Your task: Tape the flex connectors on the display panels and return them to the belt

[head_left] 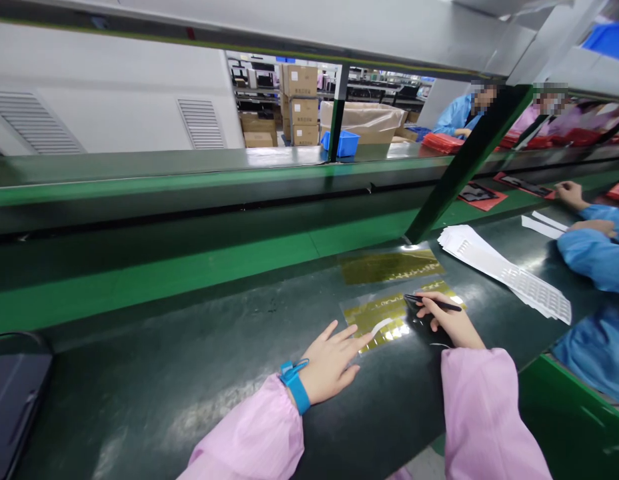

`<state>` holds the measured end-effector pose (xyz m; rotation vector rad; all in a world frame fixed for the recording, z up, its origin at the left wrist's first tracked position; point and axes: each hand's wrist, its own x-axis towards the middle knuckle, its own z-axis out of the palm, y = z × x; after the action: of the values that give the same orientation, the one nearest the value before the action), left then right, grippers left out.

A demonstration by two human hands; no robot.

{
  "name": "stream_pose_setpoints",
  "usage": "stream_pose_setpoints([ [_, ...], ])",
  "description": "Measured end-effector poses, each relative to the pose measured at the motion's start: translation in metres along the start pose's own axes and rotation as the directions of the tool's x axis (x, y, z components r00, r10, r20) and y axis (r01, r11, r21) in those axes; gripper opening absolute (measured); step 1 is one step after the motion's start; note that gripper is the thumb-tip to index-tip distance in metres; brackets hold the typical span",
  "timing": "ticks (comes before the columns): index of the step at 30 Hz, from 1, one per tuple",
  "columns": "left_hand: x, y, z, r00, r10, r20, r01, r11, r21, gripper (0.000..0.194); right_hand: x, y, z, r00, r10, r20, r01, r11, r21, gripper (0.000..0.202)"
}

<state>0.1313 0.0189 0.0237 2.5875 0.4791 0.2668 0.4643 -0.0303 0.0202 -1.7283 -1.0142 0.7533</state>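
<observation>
left hand [330, 363] flat, open on gold sheet [382, 319]; right hand [449, 320] gripping black tweezers [432, 303]; no readable writing

One head-worn view, looking forward and down

The camera sits above the wearer's forearms, close over the dark desk [189, 373], and faces across a green conveyor rail [189, 193] toward stacked cartons [299, 100] far behind; a neighbour's blue sleeve [589, 257] enters at the right edge.
</observation>
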Motion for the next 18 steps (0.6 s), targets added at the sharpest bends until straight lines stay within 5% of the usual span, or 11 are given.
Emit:
stream_pose_setpoints([
  [18,0.0012,-0.0016,0.0025,1.000,0.011,-0.007,-0.011,1.000,-0.010,0.068,0.0045,-0.0018,0.0008,0.999,-0.008,0.032,0.007,1.000,0.017,0.051],
])
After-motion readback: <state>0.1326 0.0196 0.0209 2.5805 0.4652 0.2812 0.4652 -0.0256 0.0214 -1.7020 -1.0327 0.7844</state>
